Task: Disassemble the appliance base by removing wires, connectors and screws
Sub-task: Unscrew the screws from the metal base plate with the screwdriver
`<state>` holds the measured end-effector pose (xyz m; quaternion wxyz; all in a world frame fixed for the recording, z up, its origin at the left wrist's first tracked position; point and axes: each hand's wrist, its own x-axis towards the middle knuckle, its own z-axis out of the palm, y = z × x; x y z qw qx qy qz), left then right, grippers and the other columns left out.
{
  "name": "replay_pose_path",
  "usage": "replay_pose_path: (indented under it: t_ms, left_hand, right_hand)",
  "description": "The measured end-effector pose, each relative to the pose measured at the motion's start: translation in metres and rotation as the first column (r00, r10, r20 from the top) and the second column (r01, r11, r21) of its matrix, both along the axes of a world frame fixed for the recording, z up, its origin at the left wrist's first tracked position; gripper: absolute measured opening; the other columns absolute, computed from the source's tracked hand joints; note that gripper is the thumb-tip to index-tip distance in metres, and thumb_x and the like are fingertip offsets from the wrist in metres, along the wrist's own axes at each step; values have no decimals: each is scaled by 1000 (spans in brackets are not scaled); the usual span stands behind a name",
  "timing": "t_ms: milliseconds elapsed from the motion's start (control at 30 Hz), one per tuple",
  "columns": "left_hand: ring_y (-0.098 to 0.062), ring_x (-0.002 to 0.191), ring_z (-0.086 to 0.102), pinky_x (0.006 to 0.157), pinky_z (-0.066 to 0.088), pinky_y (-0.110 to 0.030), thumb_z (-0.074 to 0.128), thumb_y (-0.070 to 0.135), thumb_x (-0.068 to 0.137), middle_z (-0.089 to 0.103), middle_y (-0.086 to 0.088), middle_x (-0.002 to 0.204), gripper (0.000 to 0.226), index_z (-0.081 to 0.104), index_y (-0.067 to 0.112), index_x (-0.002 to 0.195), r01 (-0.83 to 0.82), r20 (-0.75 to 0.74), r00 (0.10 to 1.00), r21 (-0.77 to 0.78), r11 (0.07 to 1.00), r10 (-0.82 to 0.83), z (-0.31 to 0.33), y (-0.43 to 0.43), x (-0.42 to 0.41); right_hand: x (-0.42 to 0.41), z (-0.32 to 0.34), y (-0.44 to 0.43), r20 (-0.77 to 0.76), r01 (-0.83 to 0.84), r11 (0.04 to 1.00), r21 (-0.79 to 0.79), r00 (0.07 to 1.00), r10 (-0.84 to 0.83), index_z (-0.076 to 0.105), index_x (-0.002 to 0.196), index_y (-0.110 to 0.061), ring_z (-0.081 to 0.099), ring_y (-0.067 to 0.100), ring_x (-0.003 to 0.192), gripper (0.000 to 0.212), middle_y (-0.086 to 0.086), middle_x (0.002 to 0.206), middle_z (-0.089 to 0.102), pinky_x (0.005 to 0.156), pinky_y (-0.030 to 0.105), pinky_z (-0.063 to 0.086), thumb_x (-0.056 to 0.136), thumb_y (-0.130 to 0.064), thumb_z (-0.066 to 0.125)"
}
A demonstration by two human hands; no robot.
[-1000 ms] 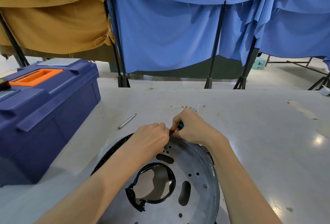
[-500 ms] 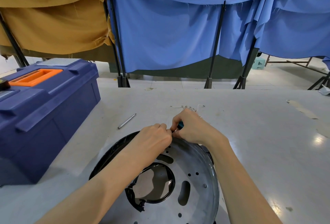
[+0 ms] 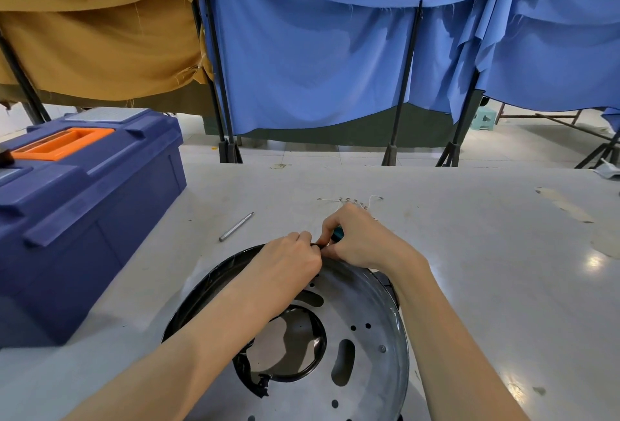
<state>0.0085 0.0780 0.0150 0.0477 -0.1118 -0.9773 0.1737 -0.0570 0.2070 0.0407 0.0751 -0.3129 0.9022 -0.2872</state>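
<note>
The appliance base (image 3: 362, 350) is a round grey metal plate with a black rim, a big centre hole and several small holes, lying on the table near me. Both hands meet at its far rim. My left hand (image 3: 288, 263) pinches a small black part at the rim. My right hand (image 3: 359, 239) is closed around a tool with a teal handle (image 3: 337, 234), of which only a bit shows. What the fingertips touch is hidden. A thin white wire with small screws (image 3: 352, 199) lies just beyond my right hand.
A blue toolbox (image 3: 80, 205) with an orange handle stands at the left on the grey table (image 3: 486, 252). A silver screwdriver bit (image 3: 236, 226) lies between toolbox and base. Blue and ochre cloths hang on black stands behind the table's far edge.
My hands stay at the far rim; the left fingers have closed slightly toward the right hand. The base has barely shifted.
</note>
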Motion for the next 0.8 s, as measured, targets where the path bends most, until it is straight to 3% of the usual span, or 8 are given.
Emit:
replay_pose_path:
  t_ms: [67, 133, 200, 267, 400, 533, 700, 800]
  left_hand:
    - [-26, 96, 56, 67, 33, -28, 54, 3, 89, 56, -14, 107, 22, 56, 4, 110, 22, -29, 999, -58, 998, -24, 5, 5, 6]
    - [-17, 63, 62, 49, 38, -22, 85, 13, 56, 62, -8, 70, 25, 67, 6, 72, 77, -129, 987, -113, 991, -91, 10, 7, 13]
    - [-12, 45, 56, 41, 36, -19, 90, 15, 37, 57, 0, 53, 31, 64, 13, 54, 85, -151, 983, -116, 990, -102, 13, 11, 14]
    - [-15, 52, 60, 46, 38, -22, 85, 14, 51, 60, -3, 59, 22, 67, 11, 63, 64, -119, 990, -146, 987, -82, 7, 11, 11]
    - [-14, 36, 50, 36, 33, -19, 91, 13, 27, 50, 0, 43, 35, 61, 13, 44, 55, -172, 982, -128, 990, -77, 5, 17, 14]
    - [-14, 35, 49, 35, 32, -19, 92, 13, 24, 50, 0, 42, 36, 61, 13, 43, 54, -198, 977, -136, 989, -81, 2, 17, 14]
    - [-14, 37, 51, 36, 36, -19, 91, 9, 22, 51, -1, 45, 39, 60, 13, 45, 73, -193, 978, -63, 995, -84, 5, 11, 15]
    - [-20, 64, 63, 53, 44, -24, 84, 9, 54, 63, -10, 72, 26, 67, 5, 73, 56, -148, 987, -46, 997, -62, 13, 13, 17]
  right_hand:
    - [0, 0, 0, 1, 0, 1000, -1, 1000, 0, 74, 80, -12, 50, 14, 66, 10, 10, 79, 66, 61, 23, 44, 81, -4, 69]
    - [0, 1, 0, 2, -3, 1000, -1, 1000, 3, 74, 80, -11, 50, 14, 67, 10, 10, 78, 65, 62, 23, 44, 81, -3, 68]
    - [1, 1, 0, 1, -4, 1000, -1, 1000, 4, 74, 80, -10, 52, 16, 70, 9, 11, 81, 67, 67, 28, 49, 80, -3, 69]
    - [1, 1, 0, 0, 0, 1000, -6, 1000, 0, 74, 80, -11, 54, 17, 74, 9, 14, 86, 69, 73, 33, 52, 80, -3, 69]
    - [2, 1, 0, -12, 3, 1000, -3, 1000, -3, 73, 79, -10, 55, 16, 75, 12, 9, 83, 67, 70, 27, 49, 81, -1, 67]
    - [2, 1, 0, -6, 4, 1000, 8, 1000, -4, 71, 77, -13, 52, 10, 70, 14, 1, 77, 62, 61, 17, 45, 82, -1, 66]
    - [1, 1, 0, -3, -2, 1000, 7, 1000, 2, 68, 73, -17, 52, 12, 70, 16, 7, 83, 66, 61, 19, 45, 82, -4, 67]
    - [1, 1, 0, 4, -7, 1000, -4, 1000, 7, 68, 72, -18, 50, 11, 66, 17, 6, 77, 64, 62, 21, 45, 81, -4, 68]
